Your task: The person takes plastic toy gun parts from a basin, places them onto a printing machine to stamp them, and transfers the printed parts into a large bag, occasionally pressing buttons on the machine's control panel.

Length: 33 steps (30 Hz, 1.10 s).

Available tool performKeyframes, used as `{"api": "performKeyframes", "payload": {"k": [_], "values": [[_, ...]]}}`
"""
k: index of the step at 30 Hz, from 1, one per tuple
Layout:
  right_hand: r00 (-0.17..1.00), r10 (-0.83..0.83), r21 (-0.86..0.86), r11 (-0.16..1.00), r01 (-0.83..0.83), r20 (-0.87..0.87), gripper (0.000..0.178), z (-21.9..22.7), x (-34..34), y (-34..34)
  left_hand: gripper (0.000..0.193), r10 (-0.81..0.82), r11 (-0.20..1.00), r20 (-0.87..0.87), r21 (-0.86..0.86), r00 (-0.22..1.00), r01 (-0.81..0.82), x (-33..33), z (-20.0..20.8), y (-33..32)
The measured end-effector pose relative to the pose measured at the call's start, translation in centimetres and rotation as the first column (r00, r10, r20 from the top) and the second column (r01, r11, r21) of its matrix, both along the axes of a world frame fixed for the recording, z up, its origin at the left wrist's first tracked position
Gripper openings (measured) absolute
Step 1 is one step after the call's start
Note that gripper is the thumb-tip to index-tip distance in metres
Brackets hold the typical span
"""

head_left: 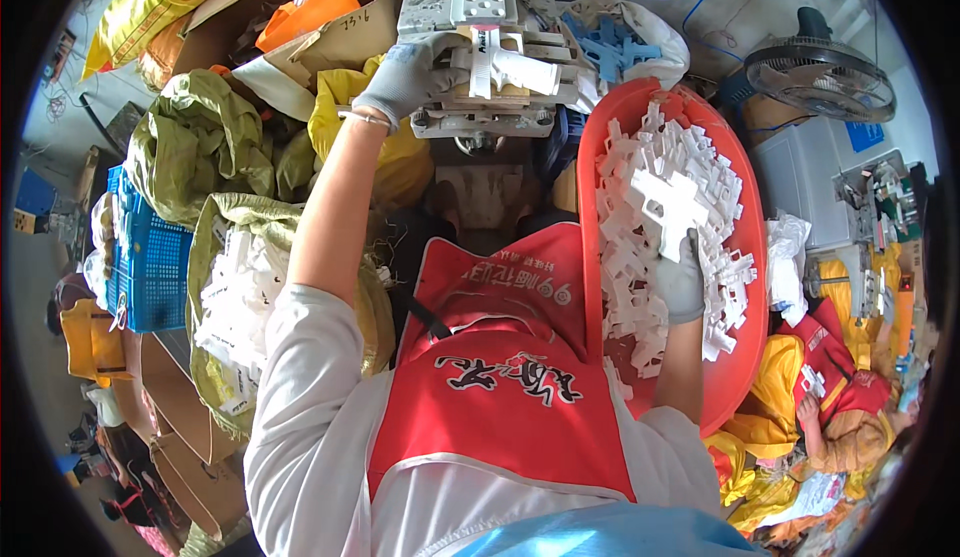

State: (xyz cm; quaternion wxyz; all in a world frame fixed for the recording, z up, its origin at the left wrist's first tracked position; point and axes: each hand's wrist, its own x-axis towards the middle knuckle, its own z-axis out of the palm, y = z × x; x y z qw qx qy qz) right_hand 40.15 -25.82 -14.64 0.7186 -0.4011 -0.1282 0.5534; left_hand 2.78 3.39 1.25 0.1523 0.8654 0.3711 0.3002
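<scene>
My left hand (408, 79), in a grey glove, is at the metal machine (487, 7) in front of me. Its curled fingers grip the left side of a white plastic toy pistol (522, 71) lying on the machine's fixture, with dark print on its barrel. My right hand (680, 285), gloved too, holds up another white toy pistol (670, 202) by its grip. That one is above a long red tub (588, 247) heaped with white toy pistols (625, 297).
On the left, a woven sack (215, 397) holds more white pieces, beside a blue crate (150, 257). Blue toy pistols (615, 47) fill a white bag behind the tub. A fan (820, 72) stands far right; another person (850, 407) sits at the right.
</scene>
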Motion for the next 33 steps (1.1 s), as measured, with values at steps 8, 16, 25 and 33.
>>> {"api": "performKeyframes", "payload": {"k": [8, 16, 25, 33], "values": [[0.749, -0.051, 0.252, 0.955, -0.157, 0.661, 0.040, 9.9, -6.2, 12.0, 0.034, 0.134, 0.990, 0.231, -0.062, 0.964, -0.123, -2.3, 0.2, -1.2], [-0.188, -0.457, 0.305, 0.796, -0.523, 0.870, 0.044, 12.2, -12.2, 23.7, 0.029, 0.408, 0.912, 0.371, -0.115, 0.834, -0.395, -11.3, -2.5, -7.0], [-0.478, -0.570, 0.198, 0.756, -0.624, 0.669, 0.040, 14.1, -9.9, 21.4, 0.025, 0.394, 0.918, 0.528, -0.265, 0.752, -0.294, -15.5, -6.0, -11.8], [0.185, 0.344, -0.363, 0.929, 0.079, 0.921, 0.029, -1.3, 5.3, 8.9, 0.030, 0.571, 0.819, 0.514, -0.305, 0.641, -0.485, -20.9, -4.7, -16.9]]}}
